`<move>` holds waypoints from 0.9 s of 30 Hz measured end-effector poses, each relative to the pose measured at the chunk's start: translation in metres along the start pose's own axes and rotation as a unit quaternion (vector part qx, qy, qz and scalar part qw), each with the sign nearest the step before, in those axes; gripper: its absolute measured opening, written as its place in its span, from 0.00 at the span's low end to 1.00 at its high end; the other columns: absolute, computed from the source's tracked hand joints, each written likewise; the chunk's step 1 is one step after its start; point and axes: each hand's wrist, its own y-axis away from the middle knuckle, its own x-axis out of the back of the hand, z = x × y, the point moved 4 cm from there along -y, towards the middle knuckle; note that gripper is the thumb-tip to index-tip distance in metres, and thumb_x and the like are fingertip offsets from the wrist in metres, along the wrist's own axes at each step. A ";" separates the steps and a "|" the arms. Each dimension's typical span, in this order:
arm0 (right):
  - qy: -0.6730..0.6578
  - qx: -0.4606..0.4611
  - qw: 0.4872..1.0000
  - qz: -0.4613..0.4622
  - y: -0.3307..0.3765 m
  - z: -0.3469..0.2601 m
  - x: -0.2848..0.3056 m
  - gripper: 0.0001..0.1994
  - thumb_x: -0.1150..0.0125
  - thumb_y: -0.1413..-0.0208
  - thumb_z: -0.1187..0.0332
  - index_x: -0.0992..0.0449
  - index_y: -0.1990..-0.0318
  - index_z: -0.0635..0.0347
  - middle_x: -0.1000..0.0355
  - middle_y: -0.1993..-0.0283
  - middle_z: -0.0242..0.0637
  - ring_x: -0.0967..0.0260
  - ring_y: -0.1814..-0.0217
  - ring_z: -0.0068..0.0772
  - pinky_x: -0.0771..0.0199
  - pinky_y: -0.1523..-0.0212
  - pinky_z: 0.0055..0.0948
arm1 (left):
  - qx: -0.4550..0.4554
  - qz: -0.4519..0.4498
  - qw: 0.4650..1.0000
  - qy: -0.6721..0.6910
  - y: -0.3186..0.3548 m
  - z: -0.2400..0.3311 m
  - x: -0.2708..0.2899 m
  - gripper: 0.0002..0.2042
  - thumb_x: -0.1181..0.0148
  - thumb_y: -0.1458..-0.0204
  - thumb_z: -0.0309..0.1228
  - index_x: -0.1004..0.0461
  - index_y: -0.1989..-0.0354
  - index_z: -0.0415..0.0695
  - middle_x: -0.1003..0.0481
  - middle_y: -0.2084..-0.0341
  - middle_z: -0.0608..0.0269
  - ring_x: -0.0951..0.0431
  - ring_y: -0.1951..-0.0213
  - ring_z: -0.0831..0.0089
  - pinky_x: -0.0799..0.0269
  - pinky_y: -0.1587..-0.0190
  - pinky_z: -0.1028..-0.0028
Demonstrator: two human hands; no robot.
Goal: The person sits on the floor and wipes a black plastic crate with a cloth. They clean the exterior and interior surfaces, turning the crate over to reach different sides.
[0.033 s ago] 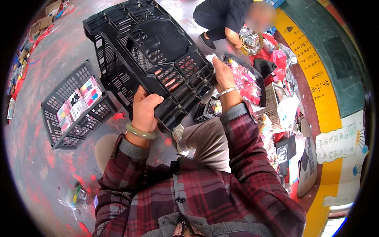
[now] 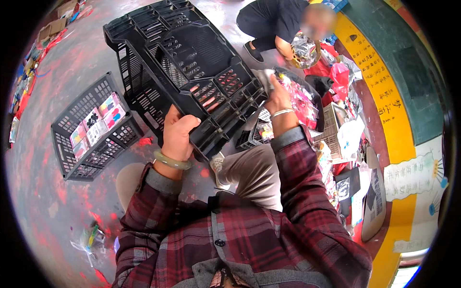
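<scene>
A black plastic crate point(image 2: 201, 57) with slotted walls is held up tilted in front of me. My left hand point(image 2: 178, 132) grips its near rim, thumb on the outside and fingers reaching through the slots. Pinched in my right hand point(image 2: 277, 98) is a crumpled white cloth point(image 2: 265, 78), at the right end of the same rim. Whether the cloth touches the rim there I cannot tell.
On the floor at left stands a grey slotted crate point(image 2: 67, 137) with packets point(image 2: 96, 120) inside. A crouching person point(image 2: 271, 24) handles bagged goods at the back right. Beside them lie a crate of pink packages point(image 2: 300, 98), a beige basket point(image 2: 331, 129) and heaped bags.
My right hand has shifted a little to the right with the white cloth. The left hand still holds the crate, which has barely moved.
</scene>
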 end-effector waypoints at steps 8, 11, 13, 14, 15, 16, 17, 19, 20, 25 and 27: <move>0.076 0.050 0.988 -0.123 0.020 -0.052 -0.039 0.18 0.53 0.41 0.61 0.34 0.51 0.68 0.30 0.56 0.40 0.34 0.50 0.38 0.35 0.47 0.35 | -0.001 -0.007 1.000 -0.016 0.002 -0.001 -0.003 0.25 0.55 0.61 0.17 0.37 0.48 0.34 0.28 0.57 0.57 0.27 0.55 0.70 0.34 0.50 0.73; 0.556 0.242 0.773 -0.185 0.013 -0.051 -0.059 0.14 0.47 0.49 0.62 0.25 0.64 0.65 0.27 0.62 0.47 0.29 0.61 0.46 0.33 0.59 0.36 | 0.001 -0.009 1.000 -0.013 0.002 -0.004 -0.004 0.25 0.55 0.61 0.17 0.37 0.48 0.34 0.28 0.57 0.57 0.27 0.55 0.69 0.34 0.49 0.72; 0.565 0.269 0.759 -0.181 0.016 -0.050 -0.069 0.15 0.44 0.52 0.60 0.25 0.66 0.64 0.29 0.68 0.52 0.30 0.64 0.51 0.33 0.61 0.37 | -0.001 -0.015 1.000 -0.012 0.001 -0.005 -0.004 0.25 0.55 0.61 0.17 0.37 0.48 0.34 0.29 0.56 0.56 0.27 0.55 0.69 0.34 0.49 0.72; 0.565 0.259 0.767 -0.158 0.012 -0.049 -0.067 0.15 0.44 0.53 0.59 0.25 0.66 0.64 0.29 0.70 0.52 0.30 0.65 0.51 0.32 0.61 0.37 | 0.000 -0.016 1.000 -0.019 0.001 -0.006 -0.002 0.25 0.55 0.61 0.17 0.37 0.48 0.34 0.29 0.56 0.56 0.27 0.55 0.69 0.35 0.49 0.72; 0.564 0.249 0.776 -0.135 0.008 -0.048 -0.066 0.15 0.44 0.53 0.59 0.25 0.67 0.64 0.29 0.71 0.52 0.30 0.65 0.51 0.32 0.62 0.37 | 0.002 -0.019 0.999 -0.026 0.000 -0.006 0.002 0.25 0.55 0.61 0.17 0.37 0.48 0.34 0.29 0.56 0.56 0.27 0.54 0.69 0.35 0.49 0.72; 0.576 0.233 0.773 -0.125 0.004 -0.047 -0.067 0.15 0.43 0.53 0.59 0.24 0.67 0.65 0.29 0.71 0.53 0.30 0.65 0.52 0.32 0.63 0.37 | 0.005 -0.021 0.999 -0.033 0.000 -0.007 0.005 0.25 0.55 0.61 0.17 0.37 0.48 0.34 0.29 0.56 0.56 0.27 0.54 0.69 0.35 0.48 0.72; 0.575 0.226 0.777 -0.120 0.000 -0.045 -0.067 0.14 0.42 0.53 0.61 0.24 0.67 0.65 0.29 0.73 0.47 0.32 0.68 0.42 0.33 0.65 0.33 | 0.006 -0.023 0.999 -0.028 0.001 -0.006 0.004 0.25 0.55 0.61 0.17 0.37 0.48 0.33 0.29 0.55 0.56 0.28 0.54 0.68 0.35 0.48 0.72; 0.573 0.211 0.784 -0.110 -0.011 -0.040 -0.064 0.13 0.40 0.53 0.63 0.24 0.67 0.66 0.29 0.77 0.34 0.35 0.73 0.23 0.35 0.69 0.26 | 0.009 -0.026 0.999 -0.016 0.002 -0.002 -0.001 0.25 0.56 0.62 0.17 0.38 0.48 0.33 0.29 0.55 0.55 0.28 0.53 0.67 0.36 0.47 0.71; 0.502 0.156 0.843 -0.111 -0.019 -0.033 -0.061 0.11 0.39 0.54 0.66 0.24 0.69 0.66 0.29 0.76 0.30 0.36 0.74 0.19 0.36 0.71 0.22 | 0.002 -0.030 1.000 -0.009 0.001 -0.003 -0.004 0.26 0.56 0.62 0.17 0.38 0.48 0.32 0.30 0.54 0.53 0.28 0.52 0.65 0.36 0.47 0.70; 0.457 0.164 0.871 -0.081 -0.039 -0.021 -0.042 0.15 0.40 0.59 0.60 0.25 0.70 0.64 0.28 0.73 0.50 0.29 0.69 0.42 0.33 0.65 0.34 | 0.011 -0.024 1.000 -0.014 0.002 -0.004 -0.011 0.28 0.57 0.62 0.16 0.40 0.46 0.32 0.30 0.53 0.51 0.29 0.50 0.62 0.36 0.46 0.69; 0.471 0.179 0.860 -0.080 -0.030 -0.023 -0.049 0.15 0.40 0.59 0.60 0.26 0.71 0.64 0.28 0.73 0.50 0.29 0.68 0.43 0.33 0.64 0.34 | 0.009 -0.019 1.000 -0.023 0.004 -0.004 -0.011 0.28 0.57 0.62 0.16 0.40 0.45 0.32 0.30 0.53 0.51 0.29 0.50 0.62 0.36 0.46 0.69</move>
